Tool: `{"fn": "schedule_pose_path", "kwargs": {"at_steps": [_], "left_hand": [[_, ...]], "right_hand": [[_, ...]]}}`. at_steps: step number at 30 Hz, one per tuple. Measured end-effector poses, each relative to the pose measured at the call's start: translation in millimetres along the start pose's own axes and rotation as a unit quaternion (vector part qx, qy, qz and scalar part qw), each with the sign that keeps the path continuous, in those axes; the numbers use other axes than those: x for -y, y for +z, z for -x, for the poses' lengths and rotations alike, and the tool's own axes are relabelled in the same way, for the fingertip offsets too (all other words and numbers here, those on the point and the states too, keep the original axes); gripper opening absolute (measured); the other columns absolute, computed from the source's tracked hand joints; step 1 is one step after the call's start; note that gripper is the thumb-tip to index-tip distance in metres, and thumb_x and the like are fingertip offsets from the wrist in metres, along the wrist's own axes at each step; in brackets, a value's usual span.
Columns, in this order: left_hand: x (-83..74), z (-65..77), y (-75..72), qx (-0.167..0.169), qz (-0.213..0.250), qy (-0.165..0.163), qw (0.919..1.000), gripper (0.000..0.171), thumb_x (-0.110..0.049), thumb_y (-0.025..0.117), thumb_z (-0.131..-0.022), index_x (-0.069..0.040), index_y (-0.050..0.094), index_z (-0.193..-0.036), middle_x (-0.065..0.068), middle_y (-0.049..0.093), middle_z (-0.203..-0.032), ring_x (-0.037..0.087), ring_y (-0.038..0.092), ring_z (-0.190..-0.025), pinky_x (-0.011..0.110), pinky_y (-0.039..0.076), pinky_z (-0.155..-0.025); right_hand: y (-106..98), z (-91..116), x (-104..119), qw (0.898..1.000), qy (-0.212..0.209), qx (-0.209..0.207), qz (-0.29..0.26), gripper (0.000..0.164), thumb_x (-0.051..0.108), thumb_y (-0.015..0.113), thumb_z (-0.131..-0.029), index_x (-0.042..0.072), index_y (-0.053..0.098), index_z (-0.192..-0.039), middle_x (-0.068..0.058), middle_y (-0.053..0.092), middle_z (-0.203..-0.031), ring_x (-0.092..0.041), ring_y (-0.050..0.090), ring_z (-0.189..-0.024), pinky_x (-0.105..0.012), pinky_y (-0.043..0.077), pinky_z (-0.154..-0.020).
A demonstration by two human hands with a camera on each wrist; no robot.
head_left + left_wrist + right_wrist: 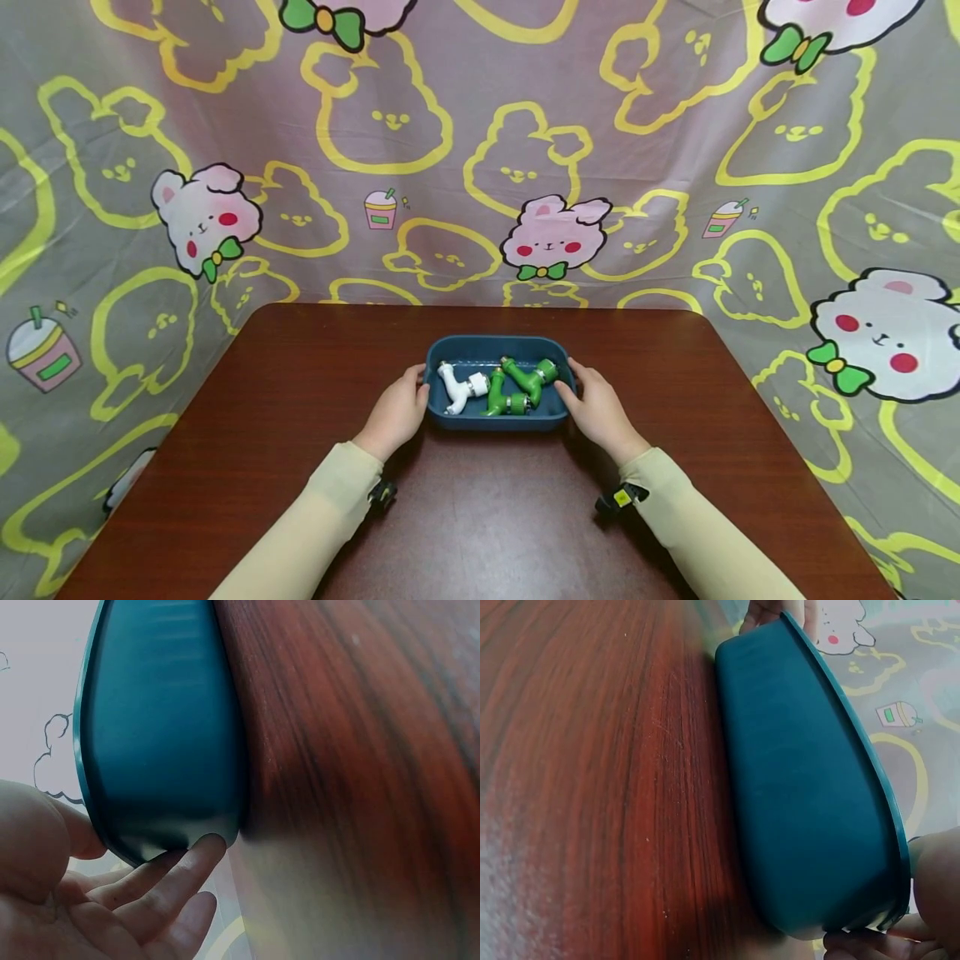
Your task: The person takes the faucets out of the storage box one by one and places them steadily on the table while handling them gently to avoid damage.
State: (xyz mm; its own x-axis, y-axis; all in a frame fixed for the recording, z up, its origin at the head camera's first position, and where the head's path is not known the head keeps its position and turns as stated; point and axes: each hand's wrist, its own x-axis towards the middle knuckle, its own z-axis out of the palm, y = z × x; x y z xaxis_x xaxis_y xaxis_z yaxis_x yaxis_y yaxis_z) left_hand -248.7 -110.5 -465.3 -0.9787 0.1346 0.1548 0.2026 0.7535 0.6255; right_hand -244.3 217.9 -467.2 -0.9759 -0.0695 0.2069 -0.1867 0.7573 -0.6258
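A dark blue plastic tub point(495, 422), oblong with rounded corners, is on the wooden table in the head view. Inside it lie a white tap point(457, 393) on the left and two green taps, one nearer the front point(497, 400) and one behind it to the right point(534, 383). My left hand point(396, 410) grips the tub's left end, thumb at the rim and fingers against the outer wall point(165, 727). At the right end my right hand point(600, 412) holds it likewise, with fingertips low on the outside in the right wrist view.
The reddish-brown table point(495, 508) extends around the tub on all sides. A grey cloth point(450, 150) with yellow outlines and cartoon rabbits hangs behind the table and along both sides. Small black devices sit at the left wrist point(382, 496) and right wrist point(621, 498).
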Motion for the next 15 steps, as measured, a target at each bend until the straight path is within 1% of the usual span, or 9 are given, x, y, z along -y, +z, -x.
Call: {"fn": "schedule_pose_path", "kwargs": {"at_steps": [6, 15], "left_hand": [[0.1, -0.3, 0.4, 0.006, -0.003, -0.002, 1.0000, 0.044, -0.011, 0.054, -0.106, 0.009, 0.047, -0.145, 0.025, 0.067, -0.130, 0.035, 0.069, -0.114, 0.050, 0.056, -0.096], [0.1, 0.9, -1.4, 0.019, -0.005, -0.010, 0.9998, 0.046, -0.013, 0.052, -0.107, 0.009, 0.045, -0.147, 0.025, 0.066, -0.132, 0.035, 0.068, -0.116, 0.049, 0.056, -0.096]], "right_hand": [[1.4, 1.2, -0.7, 1.000, -0.001, 0.001, 0.003, 0.060, 0.025, 0.063, -0.103, -0.006, 0.045, -0.151, -0.026, 0.063, -0.129, -0.037, 0.065, -0.115, -0.054, 0.052, -0.101], [0.7, 2.8, 0.2, 1.000, -0.003, 0.005, 0.009, 0.061, 0.027, 0.062, -0.104, -0.006, 0.043, -0.152, -0.027, 0.061, -0.134, -0.038, 0.065, -0.118, -0.054, 0.052, -0.102]]}}
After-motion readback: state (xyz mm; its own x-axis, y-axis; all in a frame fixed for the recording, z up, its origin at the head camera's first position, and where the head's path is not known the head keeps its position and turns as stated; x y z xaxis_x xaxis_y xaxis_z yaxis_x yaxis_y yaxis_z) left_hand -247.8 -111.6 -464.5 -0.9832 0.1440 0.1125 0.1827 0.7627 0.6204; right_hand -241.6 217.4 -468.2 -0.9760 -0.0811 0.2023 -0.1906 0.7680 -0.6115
